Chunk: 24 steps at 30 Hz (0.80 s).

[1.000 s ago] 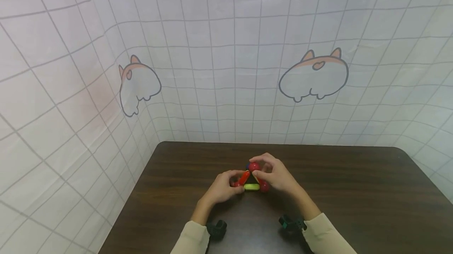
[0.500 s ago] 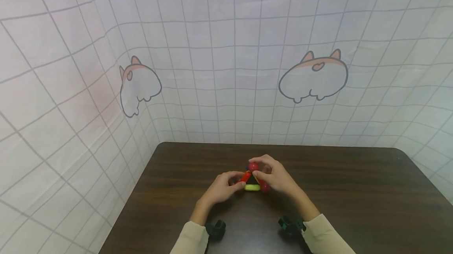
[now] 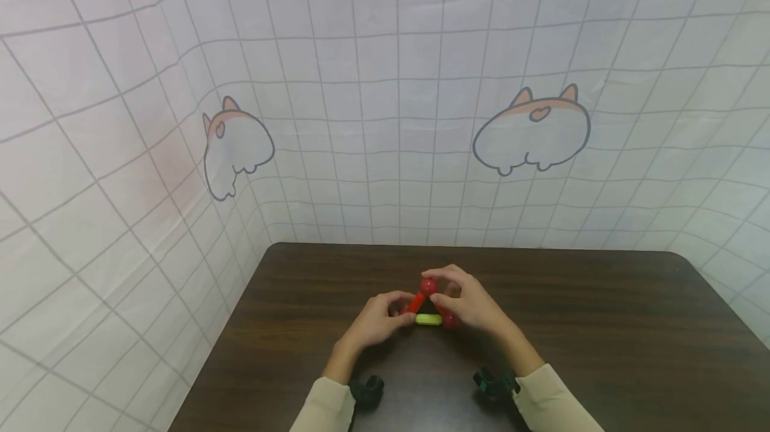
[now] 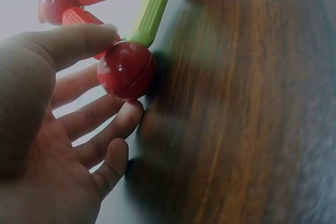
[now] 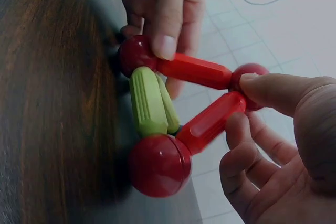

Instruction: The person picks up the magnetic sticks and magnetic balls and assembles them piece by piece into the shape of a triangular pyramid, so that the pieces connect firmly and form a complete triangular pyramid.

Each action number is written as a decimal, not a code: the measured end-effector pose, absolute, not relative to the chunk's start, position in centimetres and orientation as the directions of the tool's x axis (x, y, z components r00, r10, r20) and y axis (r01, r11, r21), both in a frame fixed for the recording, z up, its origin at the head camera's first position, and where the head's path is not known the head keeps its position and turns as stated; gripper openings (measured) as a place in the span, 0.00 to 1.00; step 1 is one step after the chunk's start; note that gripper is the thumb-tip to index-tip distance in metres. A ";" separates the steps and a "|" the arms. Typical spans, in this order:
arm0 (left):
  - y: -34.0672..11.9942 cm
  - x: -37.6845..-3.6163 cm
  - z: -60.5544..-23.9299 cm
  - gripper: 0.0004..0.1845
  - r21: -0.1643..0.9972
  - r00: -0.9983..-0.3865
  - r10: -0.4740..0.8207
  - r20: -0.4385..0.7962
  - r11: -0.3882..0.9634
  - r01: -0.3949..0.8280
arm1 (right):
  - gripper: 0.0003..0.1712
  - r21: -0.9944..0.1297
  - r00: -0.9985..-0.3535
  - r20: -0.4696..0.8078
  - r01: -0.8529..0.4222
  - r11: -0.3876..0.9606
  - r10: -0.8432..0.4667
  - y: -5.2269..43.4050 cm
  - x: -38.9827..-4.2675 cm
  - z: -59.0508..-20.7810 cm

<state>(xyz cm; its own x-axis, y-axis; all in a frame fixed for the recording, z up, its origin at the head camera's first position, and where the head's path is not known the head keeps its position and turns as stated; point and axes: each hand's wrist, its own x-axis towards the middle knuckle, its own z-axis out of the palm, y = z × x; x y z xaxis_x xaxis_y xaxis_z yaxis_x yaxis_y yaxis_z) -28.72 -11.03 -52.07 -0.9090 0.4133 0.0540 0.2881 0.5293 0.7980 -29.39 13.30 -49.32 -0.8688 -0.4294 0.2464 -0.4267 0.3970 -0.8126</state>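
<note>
Fingers of left hand (image 3: 374, 319) and right hand (image 3: 470, 299) pinching glossy triangle toy (image 3: 428, 305), ribbed rods, smooth red balls, woodgrain table (image 3: 601, 338)

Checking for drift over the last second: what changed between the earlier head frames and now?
Little. A dark blue bit behind the top ball a second ago no longer shows. The right hand keeps pinching the top ball, the left hand keeps holding the left corner. The triangle of red rods, green rod and red balls stays upright on the table, same spot.
</note>
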 end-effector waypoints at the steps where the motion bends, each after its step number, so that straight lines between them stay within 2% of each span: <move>1: -11.1 -28.7 -52.0 0.19 0.797 -0.907 0.418 0.055 0.529 0.293 | 0.25 -0.813 -0.872 0.235 -0.419 0.404 -0.429 13.4 -29.4 -49.3; 9: -11.4 -28.9 -51.7 0.23 0.798 -0.897 0.441 0.031 0.529 0.288 | 0.28 -0.794 -0.863 0.139 -0.390 0.466 -0.485 15.3 -29.8 -49.2; 17: -10.9 -28.9 -52.3 0.22 0.785 -0.912 0.409 0.043 0.551 0.284 | 0.22 -0.764 -0.840 0.008 -0.355 0.539 -0.542 16.9 -30.0 -49.5; 24: -10.4 -28.8 -52.6 0.23 0.772 -0.924 0.376 0.064 0.568 0.285 | 0.17 -0.783 -0.831 -0.033 -0.324 0.531 -0.556 17.7 -30.4 -50.2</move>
